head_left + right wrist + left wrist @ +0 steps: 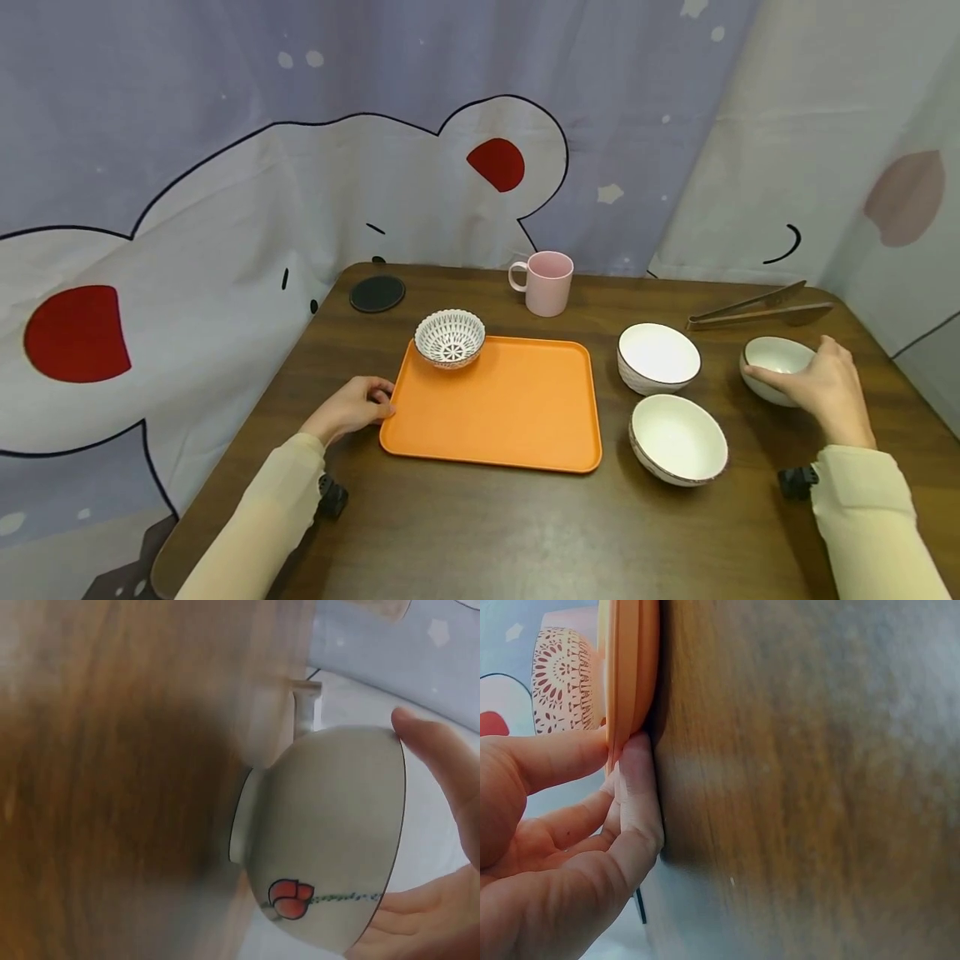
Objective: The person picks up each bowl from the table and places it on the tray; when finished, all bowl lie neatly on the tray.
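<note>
Your left hand (351, 408) pinches the orange tray (498, 408) just to its right, while your right hand (834, 392) grips the flower-marked bowl (330, 817) just to its left by the rim, best kept level.

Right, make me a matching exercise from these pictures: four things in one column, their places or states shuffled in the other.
Things
1. Pink mug
2. Orange tray
3. Scalloped patterned bowl
4. Tongs

Places and states
A. Resting on the tray's far left corner
B. Lying near the far right corner of the table
C. Standing upright beyond the tray's far edge
D. Edge held in the left grip

Pairs: 1-C, 2-D, 3-A, 4-B
</note>
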Action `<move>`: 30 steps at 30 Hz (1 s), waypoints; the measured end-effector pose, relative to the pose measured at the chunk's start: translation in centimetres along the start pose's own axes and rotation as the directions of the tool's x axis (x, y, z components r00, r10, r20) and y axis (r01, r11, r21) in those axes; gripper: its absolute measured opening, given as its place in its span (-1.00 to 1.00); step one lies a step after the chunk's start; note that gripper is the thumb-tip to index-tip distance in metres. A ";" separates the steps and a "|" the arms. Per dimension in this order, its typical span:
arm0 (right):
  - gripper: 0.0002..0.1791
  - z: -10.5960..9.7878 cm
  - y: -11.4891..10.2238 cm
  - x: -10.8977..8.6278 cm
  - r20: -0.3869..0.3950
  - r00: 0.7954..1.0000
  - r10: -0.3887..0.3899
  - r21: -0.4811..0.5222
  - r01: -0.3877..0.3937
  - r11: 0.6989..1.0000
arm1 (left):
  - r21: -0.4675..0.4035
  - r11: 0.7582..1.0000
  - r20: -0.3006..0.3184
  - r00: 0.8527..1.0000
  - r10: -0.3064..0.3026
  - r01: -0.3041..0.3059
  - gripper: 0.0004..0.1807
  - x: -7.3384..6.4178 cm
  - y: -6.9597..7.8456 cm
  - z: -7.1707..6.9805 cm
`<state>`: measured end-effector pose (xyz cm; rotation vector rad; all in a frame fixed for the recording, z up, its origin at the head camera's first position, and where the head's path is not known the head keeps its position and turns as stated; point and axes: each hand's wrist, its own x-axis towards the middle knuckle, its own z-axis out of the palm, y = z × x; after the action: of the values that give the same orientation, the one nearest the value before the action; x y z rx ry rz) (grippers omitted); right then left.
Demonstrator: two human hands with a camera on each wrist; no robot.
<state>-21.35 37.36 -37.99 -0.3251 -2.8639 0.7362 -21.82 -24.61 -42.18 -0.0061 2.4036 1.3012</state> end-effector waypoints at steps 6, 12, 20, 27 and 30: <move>0.35 -0.3 1.0 0.6 0.134 0.990 0.047 -0.063 -0.039 0.997 | 0.008 1.000 0.003 1.000 0.018 -0.018 -0.56 0.0 -0.1 0.0; 0.39 -0.5 1.2 0.8 0.193 0.978 0.077 -0.113 -0.056 0.992 | 0.014 1.000 0.005 1.000 0.005 -0.006 -0.56 -0.1 0.1 0.0; 0.38 -0.4 1.3 0.7 0.198 0.976 0.088 -0.092 -0.071 0.993 | 0.003 1.000 0.003 1.000 0.009 -0.009 -0.57 -0.1 0.1 -0.1; 0.40 -0.2 1.8 0.6 0.169 0.981 0.101 -0.055 -0.093 0.994 | -0.005 1.000 0.002 1.000 0.010 -0.010 -0.59 0.0 -0.1 0.0; 0.40 -0.1 2.1 0.4 0.150 0.984 0.101 -0.046 -0.095 0.994 | -0.006 1.000 0.005 1.000 0.013 -0.013 -0.58 0.1 -0.2 0.1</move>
<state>-21.39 39.29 -38.89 -0.4358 -3.0273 0.7539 -21.83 -24.65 -42.42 0.0111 2.3991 1.3132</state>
